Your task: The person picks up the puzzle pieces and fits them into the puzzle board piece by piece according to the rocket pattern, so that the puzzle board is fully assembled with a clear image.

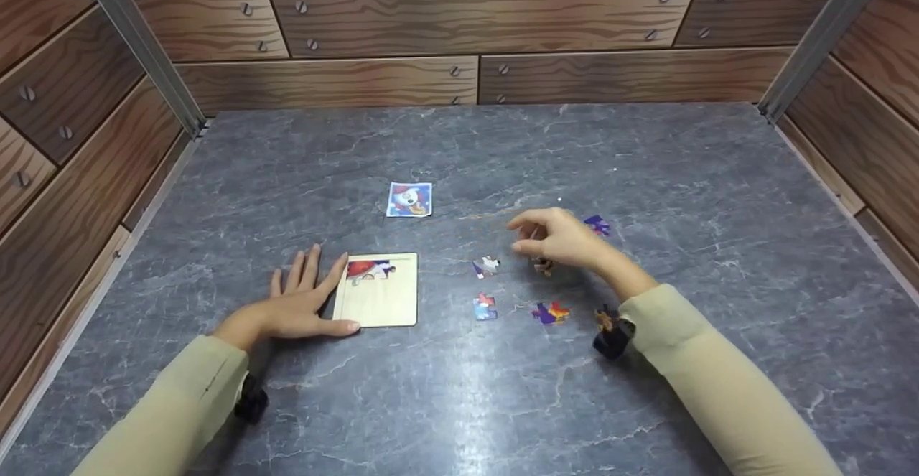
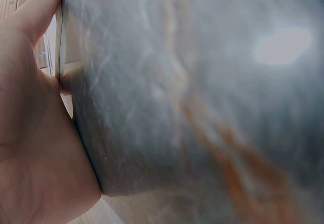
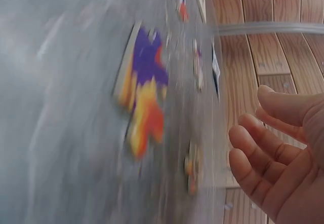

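Observation:
My left hand [image 1: 301, 311] lies spread on the table, its thumb and index finger against the left side of a pale wooden puzzle board [image 1: 388, 305]. Red-and-white puzzle pieces [image 1: 367, 269] sit in the board's upper left part. Over the table to the right hovers my right hand [image 1: 556, 235], fingers loosely bent; the right wrist view shows nothing between them. Near it lie a white-and-grey puzzle piece [image 1: 487, 266], a brown one [image 1: 543, 266] partly hidden by the hand, and a purple one [image 1: 596, 225]. Closer to me are a blue-and-red piece [image 1: 484, 307] and a purple-and-orange piece [image 3: 148, 77].
A small picture card [image 1: 410, 199] showing a cartoon character lies beyond the board. Another puzzle piece [image 1: 607, 318] is beside the right wrist, partly covered by the wrist camera [image 1: 610, 343]. Wood-patterned walls [image 1: 488, 20] enclose the grey marbled table [image 1: 467, 153] at the back and sides.

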`<state>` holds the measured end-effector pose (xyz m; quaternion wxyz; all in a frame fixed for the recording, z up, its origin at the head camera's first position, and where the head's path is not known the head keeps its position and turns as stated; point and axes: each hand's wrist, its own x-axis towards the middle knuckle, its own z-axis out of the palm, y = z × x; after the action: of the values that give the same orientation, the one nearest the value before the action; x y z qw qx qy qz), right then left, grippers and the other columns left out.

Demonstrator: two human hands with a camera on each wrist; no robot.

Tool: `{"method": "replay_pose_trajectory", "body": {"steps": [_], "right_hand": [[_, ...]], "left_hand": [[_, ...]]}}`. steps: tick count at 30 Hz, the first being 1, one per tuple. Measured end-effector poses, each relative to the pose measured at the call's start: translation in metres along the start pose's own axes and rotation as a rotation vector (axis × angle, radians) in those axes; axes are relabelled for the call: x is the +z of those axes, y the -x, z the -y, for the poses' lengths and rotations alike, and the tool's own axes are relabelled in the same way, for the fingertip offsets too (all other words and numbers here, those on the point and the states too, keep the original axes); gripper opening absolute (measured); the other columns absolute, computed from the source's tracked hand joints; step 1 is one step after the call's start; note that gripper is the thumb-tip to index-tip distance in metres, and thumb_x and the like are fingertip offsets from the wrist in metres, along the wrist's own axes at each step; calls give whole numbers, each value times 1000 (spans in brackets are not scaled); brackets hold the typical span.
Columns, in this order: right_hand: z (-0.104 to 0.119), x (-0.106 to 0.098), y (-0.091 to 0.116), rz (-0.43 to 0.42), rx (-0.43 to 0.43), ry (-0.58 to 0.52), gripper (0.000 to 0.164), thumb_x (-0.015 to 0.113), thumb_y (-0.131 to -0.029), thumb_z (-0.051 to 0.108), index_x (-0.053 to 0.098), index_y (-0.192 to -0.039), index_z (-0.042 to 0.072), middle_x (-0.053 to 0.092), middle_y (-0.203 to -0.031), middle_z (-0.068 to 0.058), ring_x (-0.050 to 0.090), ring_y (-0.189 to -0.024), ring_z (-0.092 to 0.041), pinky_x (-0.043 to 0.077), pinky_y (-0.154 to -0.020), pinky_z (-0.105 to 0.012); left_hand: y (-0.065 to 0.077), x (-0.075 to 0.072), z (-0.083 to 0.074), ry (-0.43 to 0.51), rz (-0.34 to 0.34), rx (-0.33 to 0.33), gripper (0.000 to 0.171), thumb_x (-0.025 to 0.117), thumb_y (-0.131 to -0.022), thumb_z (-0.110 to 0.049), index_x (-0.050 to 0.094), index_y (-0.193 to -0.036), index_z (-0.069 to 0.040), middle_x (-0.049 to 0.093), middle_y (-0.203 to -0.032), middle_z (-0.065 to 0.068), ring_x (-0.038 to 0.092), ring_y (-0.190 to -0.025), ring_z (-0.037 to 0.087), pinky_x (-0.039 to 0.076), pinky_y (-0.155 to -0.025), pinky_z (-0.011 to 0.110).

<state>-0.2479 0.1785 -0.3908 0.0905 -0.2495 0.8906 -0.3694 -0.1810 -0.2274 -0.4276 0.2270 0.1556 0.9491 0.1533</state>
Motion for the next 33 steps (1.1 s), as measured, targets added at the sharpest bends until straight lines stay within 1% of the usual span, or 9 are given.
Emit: {"method": "replay_pose_trajectory", "body": {"steps": [4, 8, 12, 15, 18, 22, 26, 29, 33], "right_hand": [[-15, -13, 10, -33, 18, 0, 35, 70, -83, 13, 63, -114, -1, 65, -90, -11, 59, -76, -21, 48, -67, -30], [-29, -24, 20, -72, 39, 8, 33, 70, -84, 13, 64, -113, -1, 65, -88, -10, 58, -74, -21, 48, -65, -29], [-44, -34, 31, -102, 55, 22, 33, 70, -84, 15, 64, -113, -2, 65, -88, -11, 58, -76, -20, 48, -68, -29], [-54, -43, 40, -122, 89, 25, 34, 69, -85, 16, 63, -113, -3, 65, -88, -10, 57, -76, -19, 48, -68, -27], [-65, -50, 47, -139, 128, 24, 34, 68, -85, 16, 63, -113, -3, 63, -83, -9, 56, -71, -16, 47, -63, -25], [-79, -58, 52, -177, 153, 19, 32, 67, -86, 14, 62, -112, -4, 61, -80, -10, 54, -66, -14, 46, -57, -23], [-92, -64, 53, -224, 175, 39, 30, 66, -87, 11, 62, -112, -5, 63, -85, -14, 54, -68, -14, 46, -56, -21], [-98, -66, 50, -217, 184, 67, 29, 64, -86, 6, 61, -113, -4, 63, -92, -17, 55, -75, -18, 46, -64, -24], [-102, -67, 43, -145, 187, 93, 34, 61, -84, -3, 58, -118, -4, 61, -101, -23, 57, -85, -28, 46, -77, -38]], "left_hand": [[0, 1, 0, -5, -3, 2, 111, 50, -74, -76, -9, -150, -22, -28, -147, 21, -26, -132, 41, -15, -96, 67], [1, 2, 0, -1, -10, 9, 110, 51, -74, -76, -9, -150, -22, -28, -147, 21, -26, -132, 41, -16, -96, 66], [2, 2, 0, 5, -13, 13, 110, 51, -75, -75, -9, -150, -22, -28, -147, 21, -26, -132, 41, -16, -96, 66], [2, 1, 0, 3, -13, 13, 110, 51, -75, -75, -9, -150, -22, -28, -147, 21, -26, -132, 41, -16, -96, 66], [2, 0, -1, 9, -7, 15, 109, 51, -75, -74, -10, -150, -22, -28, -147, 21, -26, -132, 41, -16, -96, 66], [2, 0, -1, 12, 1, 16, 109, 51, -76, -74, -10, -150, -22, -28, -147, 21, -26, -132, 41, -16, -96, 66], [2, 0, 0, 5, 2, 14, 109, 50, -76, -75, -10, -150, -22, -28, -147, 21, -25, -133, 41, -16, -96, 66], [2, -1, 0, 3, 2, 10, 109, 51, -76, -75, -10, -150, -22, -28, -147, 21, -25, -133, 41, -16, -96, 66], [1, 0, -1, 1, -2, 9, 109, 50, -75, -75, -10, -150, -22, -27, -147, 21, -25, -133, 41, -15, -96, 67]]}}
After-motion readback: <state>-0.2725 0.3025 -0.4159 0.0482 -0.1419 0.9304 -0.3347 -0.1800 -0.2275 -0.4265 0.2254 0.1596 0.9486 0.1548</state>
